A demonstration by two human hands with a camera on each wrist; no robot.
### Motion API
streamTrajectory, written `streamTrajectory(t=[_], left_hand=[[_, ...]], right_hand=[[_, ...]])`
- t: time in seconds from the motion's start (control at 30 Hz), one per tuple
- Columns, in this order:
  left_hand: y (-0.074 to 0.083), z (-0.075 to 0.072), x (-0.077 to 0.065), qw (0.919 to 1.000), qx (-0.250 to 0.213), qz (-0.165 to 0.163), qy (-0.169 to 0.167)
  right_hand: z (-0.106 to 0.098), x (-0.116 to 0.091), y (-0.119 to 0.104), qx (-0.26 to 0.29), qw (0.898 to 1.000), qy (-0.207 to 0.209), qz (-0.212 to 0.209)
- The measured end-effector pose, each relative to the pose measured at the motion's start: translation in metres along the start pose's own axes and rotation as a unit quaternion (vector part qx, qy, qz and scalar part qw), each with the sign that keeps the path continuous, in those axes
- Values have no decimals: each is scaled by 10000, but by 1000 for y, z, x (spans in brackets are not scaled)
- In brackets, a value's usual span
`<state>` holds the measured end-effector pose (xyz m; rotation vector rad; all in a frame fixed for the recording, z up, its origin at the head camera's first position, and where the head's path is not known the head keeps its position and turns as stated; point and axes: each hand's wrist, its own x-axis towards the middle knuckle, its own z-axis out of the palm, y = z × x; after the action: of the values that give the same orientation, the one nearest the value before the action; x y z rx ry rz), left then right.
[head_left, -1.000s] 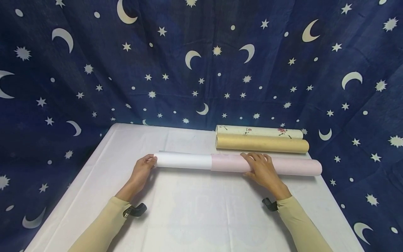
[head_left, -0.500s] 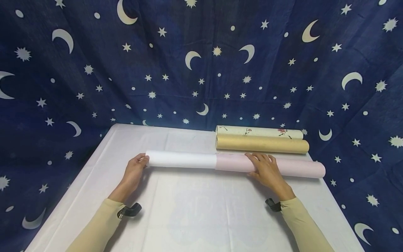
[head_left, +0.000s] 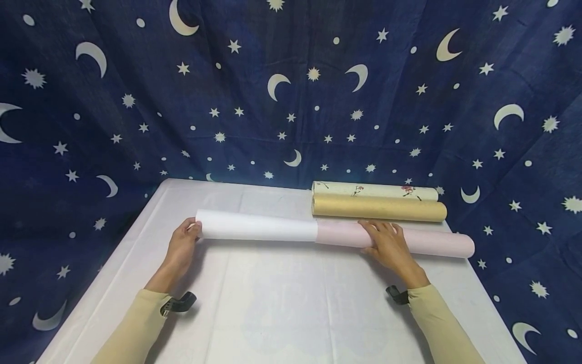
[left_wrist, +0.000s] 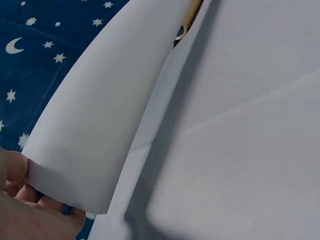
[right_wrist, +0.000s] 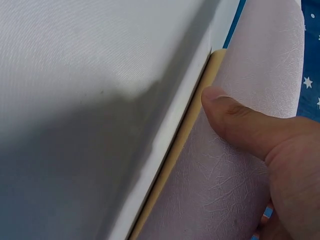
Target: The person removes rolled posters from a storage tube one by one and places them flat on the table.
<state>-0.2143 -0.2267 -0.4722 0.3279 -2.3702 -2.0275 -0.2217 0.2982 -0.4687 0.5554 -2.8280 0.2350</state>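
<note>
A pink textured paper roll (head_left: pixel 338 233) lies crosswise over the table, with a rolled white paper sheet (head_left: pixel 256 226) sticking out of its left end. My left hand (head_left: pixel 179 245) pinches the white sheet's far left edge. In the left wrist view, the sheet (left_wrist: pixel 100 105) curves wide between that hand (left_wrist: pixel 37 212) and the roll. My right hand (head_left: pixel 386 245) grips the pink roll near its middle from above. The right wrist view has the thumb of this hand (right_wrist: pixel 265 137) along the near side of the pink roll (right_wrist: pixel 225 185).
Behind the pink roll lie a gold roll (head_left: pixel 379 208) and a cream roll with red blossoms (head_left: pixel 379 190), side by side. A white cloth (head_left: pixel 282 303) covers the table. A dark blue curtain (head_left: pixel 254 81) with moons and stars hangs behind.
My left hand has moved left, drawing more white sheet out of the pink roll, and its held end has widened. My right hand and the pink roll have shifted slightly right.
</note>
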Motion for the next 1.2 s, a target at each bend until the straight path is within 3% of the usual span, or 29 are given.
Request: streamTrajectory(t=[0.3,0.53,1.2], left_hand=[[-1,-18,-1,9988,-456,32,165],[-1,-21,0,9972,-664,-41,342],[-7,-24,-1,9959,-758,-146,462]], right_hand=[[4,6,11,157,9994,-260,136],[14,16,18,142,9980,-555,260],[23,30,21,9,9996,-243,129]])
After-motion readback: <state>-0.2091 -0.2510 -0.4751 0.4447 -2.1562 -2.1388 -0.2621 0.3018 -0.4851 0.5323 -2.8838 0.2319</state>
